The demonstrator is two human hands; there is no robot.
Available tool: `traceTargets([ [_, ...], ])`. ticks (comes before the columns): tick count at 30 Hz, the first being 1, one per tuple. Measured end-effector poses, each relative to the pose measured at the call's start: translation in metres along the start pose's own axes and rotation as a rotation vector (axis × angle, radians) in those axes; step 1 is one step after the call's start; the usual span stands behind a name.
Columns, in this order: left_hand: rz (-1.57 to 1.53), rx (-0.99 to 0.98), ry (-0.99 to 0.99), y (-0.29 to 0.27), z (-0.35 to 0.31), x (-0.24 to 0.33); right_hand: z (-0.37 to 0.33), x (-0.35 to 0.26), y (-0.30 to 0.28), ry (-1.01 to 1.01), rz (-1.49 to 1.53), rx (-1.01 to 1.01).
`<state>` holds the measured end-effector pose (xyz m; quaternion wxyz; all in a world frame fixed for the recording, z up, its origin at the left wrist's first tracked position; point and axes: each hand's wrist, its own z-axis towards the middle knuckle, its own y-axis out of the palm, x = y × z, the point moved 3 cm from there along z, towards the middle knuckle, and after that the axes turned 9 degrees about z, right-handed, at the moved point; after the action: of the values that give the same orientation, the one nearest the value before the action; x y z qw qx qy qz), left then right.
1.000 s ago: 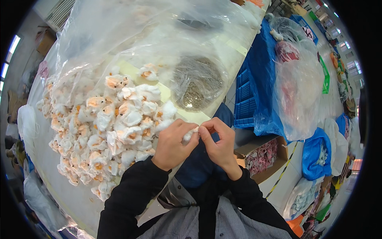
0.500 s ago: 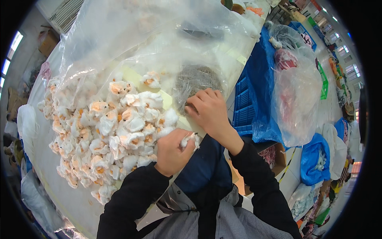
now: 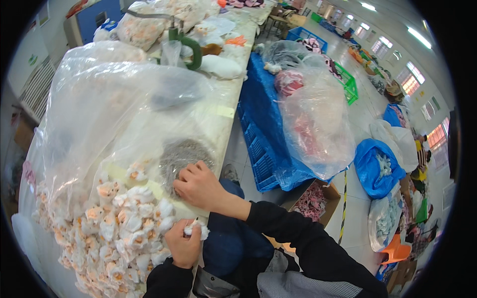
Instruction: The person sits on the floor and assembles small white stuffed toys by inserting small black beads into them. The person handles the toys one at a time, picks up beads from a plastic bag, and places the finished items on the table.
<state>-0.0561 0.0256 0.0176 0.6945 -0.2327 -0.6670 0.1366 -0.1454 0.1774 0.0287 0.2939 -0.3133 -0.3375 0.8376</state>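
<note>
My left hand (image 3: 183, 243) is closed round a small white fluffy plush piece (image 3: 198, 230) at the table's near edge; a small dark tip sticks up from it. Just beyond, my right hand (image 3: 199, 187) rests on a clear plastic bag of small grey-brown bits (image 3: 188, 155). Its fingers are curled together, and whatever their tips pinch is hidden. To the left spreads a large heap of white and peach plush pieces (image 3: 124, 226), some with orange patches and dark dots.
A big clear plastic bag (image 3: 109, 99) covers the table's left part. Farther back stands a green hand press (image 3: 191, 52). Right of the table are a blue crate (image 3: 258, 159), a cardboard box of pink scraps (image 3: 313, 201), a blue sack (image 3: 380, 164) and an orange stool (image 3: 396, 250).
The view has tilted up and turned right, so the table and both hands sit farther left and lower. Both hands keep nearly the same pose, the left still holding the plush piece.
</note>
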Motion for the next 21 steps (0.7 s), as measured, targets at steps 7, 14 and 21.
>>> traceTargets([
  [7,-0.081,0.022,-0.050,0.003,0.003,-0.018,-0.011,0.004,-0.019,-0.029,0.016,0.022],
  [14,-0.093,0.045,-0.050,0.004,0.006,-0.018,-0.010,0.003,-0.030,-0.027,0.084,0.046],
  [21,-0.099,0.040,-0.017,0.004,0.006,-0.017,-0.031,-0.019,-0.038,0.029,0.372,0.015],
])
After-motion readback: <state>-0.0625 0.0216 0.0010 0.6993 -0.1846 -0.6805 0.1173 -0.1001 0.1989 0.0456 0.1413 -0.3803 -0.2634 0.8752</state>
